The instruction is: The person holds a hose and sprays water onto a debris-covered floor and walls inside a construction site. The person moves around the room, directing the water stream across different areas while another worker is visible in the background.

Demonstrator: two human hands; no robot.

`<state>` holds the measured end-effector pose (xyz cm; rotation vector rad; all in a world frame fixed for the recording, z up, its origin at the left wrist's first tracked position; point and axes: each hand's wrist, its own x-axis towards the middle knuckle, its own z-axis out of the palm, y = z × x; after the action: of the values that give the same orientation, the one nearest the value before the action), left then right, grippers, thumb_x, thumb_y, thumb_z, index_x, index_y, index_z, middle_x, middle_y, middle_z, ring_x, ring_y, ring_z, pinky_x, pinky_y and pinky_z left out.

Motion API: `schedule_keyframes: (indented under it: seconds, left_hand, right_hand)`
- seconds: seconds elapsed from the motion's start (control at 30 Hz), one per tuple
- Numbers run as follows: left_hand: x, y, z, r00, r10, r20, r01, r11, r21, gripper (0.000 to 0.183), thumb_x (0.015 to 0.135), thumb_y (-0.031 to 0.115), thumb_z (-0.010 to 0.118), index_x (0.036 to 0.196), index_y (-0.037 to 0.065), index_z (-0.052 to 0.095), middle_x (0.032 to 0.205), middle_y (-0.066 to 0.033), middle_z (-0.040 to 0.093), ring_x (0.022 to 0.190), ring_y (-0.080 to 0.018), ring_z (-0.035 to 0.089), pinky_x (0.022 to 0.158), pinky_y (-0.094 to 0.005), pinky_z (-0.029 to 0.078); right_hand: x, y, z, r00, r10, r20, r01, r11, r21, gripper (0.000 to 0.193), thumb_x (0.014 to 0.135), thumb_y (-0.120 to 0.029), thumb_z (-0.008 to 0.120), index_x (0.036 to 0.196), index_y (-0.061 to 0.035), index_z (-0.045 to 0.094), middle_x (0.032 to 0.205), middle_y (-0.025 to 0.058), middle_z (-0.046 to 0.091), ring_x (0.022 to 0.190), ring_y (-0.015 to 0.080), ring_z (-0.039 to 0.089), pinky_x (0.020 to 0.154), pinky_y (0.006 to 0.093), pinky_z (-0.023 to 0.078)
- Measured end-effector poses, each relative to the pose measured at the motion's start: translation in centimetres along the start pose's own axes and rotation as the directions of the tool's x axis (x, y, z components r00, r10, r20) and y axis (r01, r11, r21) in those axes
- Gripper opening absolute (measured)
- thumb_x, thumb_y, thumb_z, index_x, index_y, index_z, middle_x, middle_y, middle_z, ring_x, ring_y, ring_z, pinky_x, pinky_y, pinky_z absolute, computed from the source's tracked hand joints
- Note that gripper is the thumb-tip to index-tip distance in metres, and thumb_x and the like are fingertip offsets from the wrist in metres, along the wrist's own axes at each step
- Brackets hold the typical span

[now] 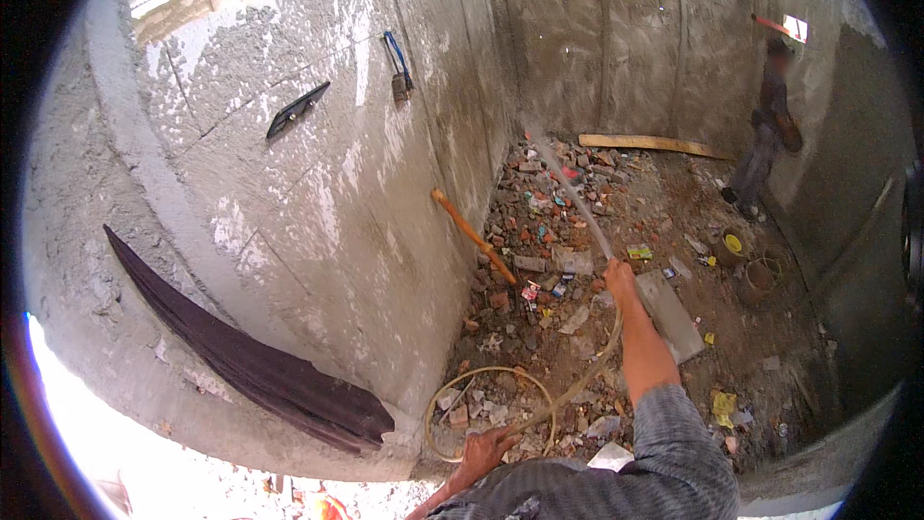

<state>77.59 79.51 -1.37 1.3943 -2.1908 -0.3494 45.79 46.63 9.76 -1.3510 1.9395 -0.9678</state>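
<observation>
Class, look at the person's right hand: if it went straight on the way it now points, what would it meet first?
The water jet just ahead of the right hand comes first. Beyond it, probably the brick rubble or the far wall; depth is unclear in this view.

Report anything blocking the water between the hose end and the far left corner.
Nothing visible blocks the water: it streams from the hose, at the right hand, toward the far left corner, over rubble.
</observation>
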Motion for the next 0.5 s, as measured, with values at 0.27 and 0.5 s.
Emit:
schedule_keyframes:
  seconds: [0.27,0.5]
  left_hand:
    - [4.2,-2.8,-5.7,0.937,-0.296,0.185,0.339,0.9,-0.273,0.047,0.083,0.044,0.054,0.106,0.004,0.061,0.076,-0.0132,0.064,0.063,-0.0275,0.061,0.064,-0.0376,0.048]
    - [9.0,-5.7,-9.2,0.892,-0.377,0.25,0.433,0.872,-0.229,0.053,0.082,0.051,0.051,0.11,0.006,0.06,0.069,-0.0109,0.063,0.06,-0.0231,0.06,0.06,-0.0357,0.047]
  right_hand:
    - [3.8,-3.0,3.9,0.899,-0.319,-0.3,0.325,0.945,-0.03,0.05,0.088,-0.037,0.034,0.067,0.0027,0.056,0.063,0.0192,0.057,0.06,0.0338,0.055,0.06,0.0433,0.04]
    - [4.7,-12.1,3.4,0.885,-0.142,-0.444,0.284,0.919,0.273,0.048,0.089,-0.037,0.034,0.064,-0.0029,0.056,0.054,0.0088,0.05,0.052,0.0214,0.05,0.053,0.0353,0.037]
